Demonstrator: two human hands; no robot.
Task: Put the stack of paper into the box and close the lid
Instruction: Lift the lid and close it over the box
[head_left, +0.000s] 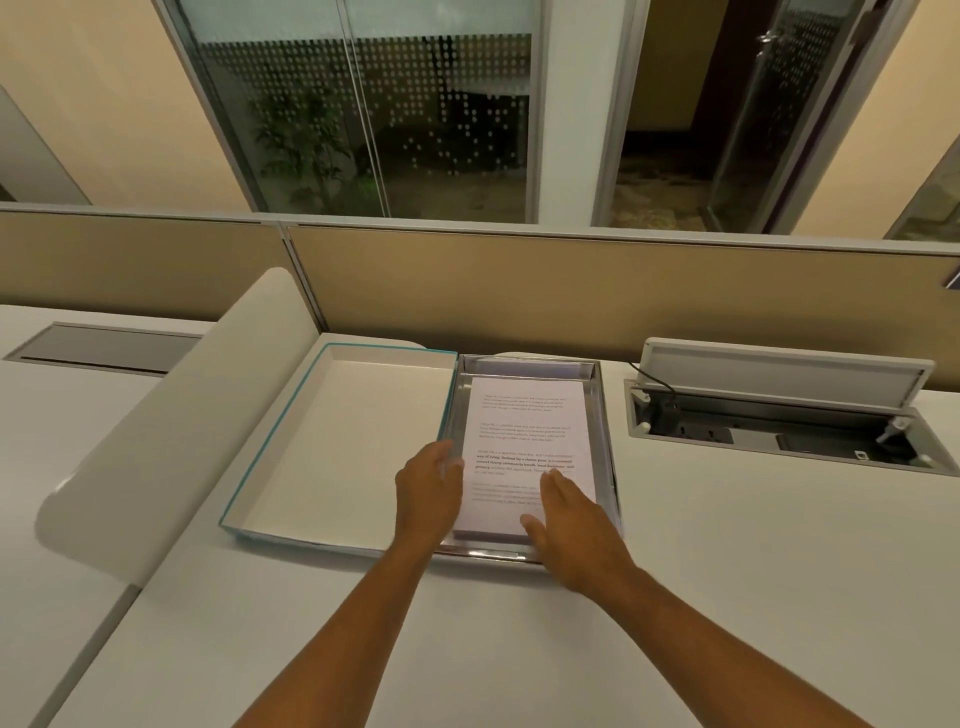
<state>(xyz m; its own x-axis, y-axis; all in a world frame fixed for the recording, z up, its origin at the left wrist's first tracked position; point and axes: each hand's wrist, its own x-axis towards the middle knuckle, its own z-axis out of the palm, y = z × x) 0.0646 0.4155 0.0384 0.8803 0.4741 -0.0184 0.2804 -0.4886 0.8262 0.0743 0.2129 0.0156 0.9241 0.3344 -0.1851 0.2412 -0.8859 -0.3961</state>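
White paper stack (527, 447) in box (605, 415); left hand (428, 491), right hand (571, 525) spread flat.

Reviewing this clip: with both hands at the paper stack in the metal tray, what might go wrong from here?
1. The paper stack is loose; lifted by the left hand and right hand from its near end only, sheets may fan or slide.
2. The metal tray walls sit close around it, so fingers may struggle to get underneath.
3. The box touches the tray; nudging may shift it.

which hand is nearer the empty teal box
Left. The left hand is at the paper stack's left edge, beside the box; the right hand rests farther right.
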